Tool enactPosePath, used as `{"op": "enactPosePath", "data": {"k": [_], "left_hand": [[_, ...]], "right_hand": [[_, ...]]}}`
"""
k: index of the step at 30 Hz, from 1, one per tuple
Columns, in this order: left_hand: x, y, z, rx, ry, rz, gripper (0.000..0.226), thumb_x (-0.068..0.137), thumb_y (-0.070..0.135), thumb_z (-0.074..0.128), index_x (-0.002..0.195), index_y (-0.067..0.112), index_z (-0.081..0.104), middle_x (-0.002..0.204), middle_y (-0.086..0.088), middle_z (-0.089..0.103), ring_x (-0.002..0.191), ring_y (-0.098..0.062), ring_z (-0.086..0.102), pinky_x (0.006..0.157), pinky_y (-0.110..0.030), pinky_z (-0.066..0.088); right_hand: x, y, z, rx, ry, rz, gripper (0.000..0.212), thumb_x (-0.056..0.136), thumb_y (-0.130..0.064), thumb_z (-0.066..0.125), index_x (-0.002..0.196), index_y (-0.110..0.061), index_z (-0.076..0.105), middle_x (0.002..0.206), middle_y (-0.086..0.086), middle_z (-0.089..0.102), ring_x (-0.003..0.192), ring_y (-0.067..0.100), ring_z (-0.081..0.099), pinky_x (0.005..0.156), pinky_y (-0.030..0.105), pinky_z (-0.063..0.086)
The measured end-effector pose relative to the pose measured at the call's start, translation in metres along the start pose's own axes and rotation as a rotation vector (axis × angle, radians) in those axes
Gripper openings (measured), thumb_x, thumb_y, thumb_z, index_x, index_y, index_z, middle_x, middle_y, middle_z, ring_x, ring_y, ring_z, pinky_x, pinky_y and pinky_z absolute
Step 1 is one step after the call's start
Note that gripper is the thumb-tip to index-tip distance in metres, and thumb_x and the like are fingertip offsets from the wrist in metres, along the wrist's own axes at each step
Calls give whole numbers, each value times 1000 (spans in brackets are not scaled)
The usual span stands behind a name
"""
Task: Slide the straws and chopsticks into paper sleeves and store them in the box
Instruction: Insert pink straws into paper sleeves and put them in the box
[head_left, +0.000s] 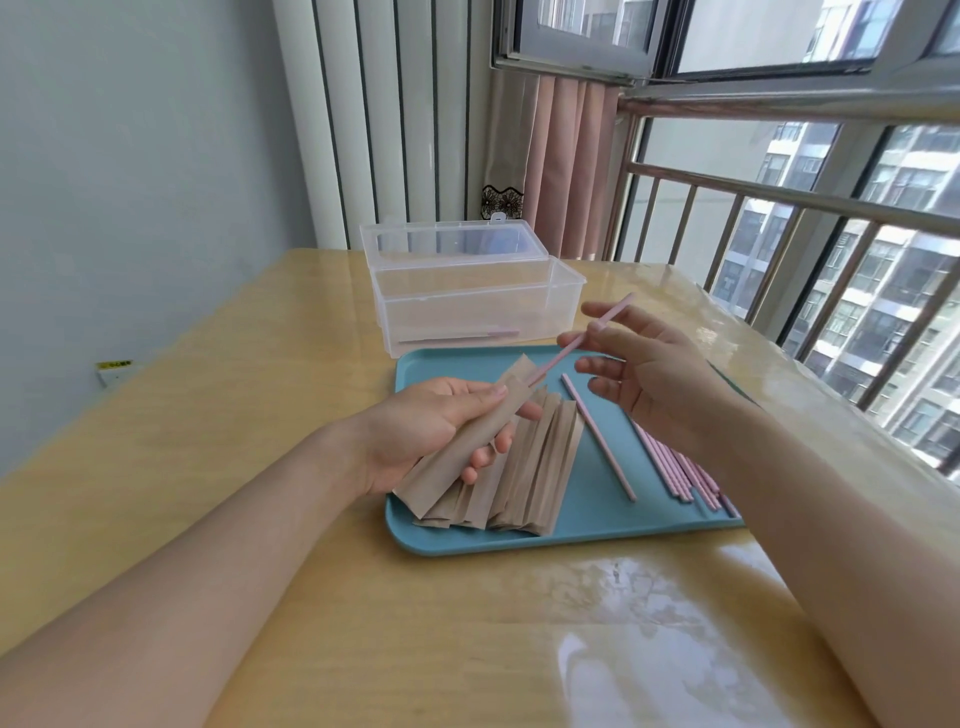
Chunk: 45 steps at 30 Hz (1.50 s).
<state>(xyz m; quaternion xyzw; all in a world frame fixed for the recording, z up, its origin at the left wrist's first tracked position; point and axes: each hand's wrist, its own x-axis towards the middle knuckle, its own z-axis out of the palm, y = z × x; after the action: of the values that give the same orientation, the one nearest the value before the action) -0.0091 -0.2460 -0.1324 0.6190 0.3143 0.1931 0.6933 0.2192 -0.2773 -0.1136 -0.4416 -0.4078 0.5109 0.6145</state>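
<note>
Above the blue tray (597, 530), at the middle of the wooden surface (311, 597), the left hand (421, 426) grips a brown paper sleeve (467, 441), thumb on top and fingers curled beneath, the sleeve's open end pointing toward 1 o'clock. The right hand (649, 364) pinches a pink straw (571, 348) between thumb and forefinger, the other fingers spread loosely; the straw's lower tip sits at the mouth of the sleeve, its upper end slanting up toward 1 o'clock. Under the left hand a fanned pile of sleeves (524, 483) lies on the tray. Toward 3 o'clock of the pile a single straw (597, 436) lies alone on the tray, and farther toward 3 o'clock a bunch of pink straws (680, 473) rests near the tray's edge, partly hidden by the right forearm. At 12 o'clock of the tray stands a clear plastic box (478, 306), lid open, with something pinkish lying on its bottom.
</note>
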Motion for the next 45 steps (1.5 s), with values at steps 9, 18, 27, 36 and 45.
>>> {"op": "enactPosePath", "data": {"k": [9,18,27,36,45], "left_hand": [[0,-1,2,67,26,-7,37,106,30,43,116,4,68,72,-3,58,53,-9,49,49,-22,48],[1,-1,2,61,67,1,39,107,29,41,120,4,68,69,0,58,51,-8,49,47,-20,48],[0,-1,2,55,70,-2,38,107,28,42,120,3,67,68,0,58,50,-8,49,47,-19,47],[1,-1,3,58,73,-2,37,107,29,42,119,4,68,68,0,58,51,-8,48,46,-19,47],[3,-1,2,-23,141,31,37,107,28,42,115,3,68,68,-1,59,52,-10,51,48,-21,49]], "right_hand": [[5,3,-3,-30,211,-146,39,93,0,64,130,-8,53,94,20,74,65,18,65,57,22,55],[4,10,3,-207,96,-84,11,96,-5,63,105,-1,67,75,14,72,56,16,60,57,21,55],[3,14,1,-324,3,-59,13,96,-8,64,104,-2,72,84,12,72,68,18,62,61,26,51],[0,13,2,-394,-147,12,21,97,-17,63,107,0,72,82,12,70,61,15,56,56,25,43],[11,19,-24,-1229,229,-24,38,82,-35,81,75,1,72,70,15,72,60,19,61,61,33,52]]}}
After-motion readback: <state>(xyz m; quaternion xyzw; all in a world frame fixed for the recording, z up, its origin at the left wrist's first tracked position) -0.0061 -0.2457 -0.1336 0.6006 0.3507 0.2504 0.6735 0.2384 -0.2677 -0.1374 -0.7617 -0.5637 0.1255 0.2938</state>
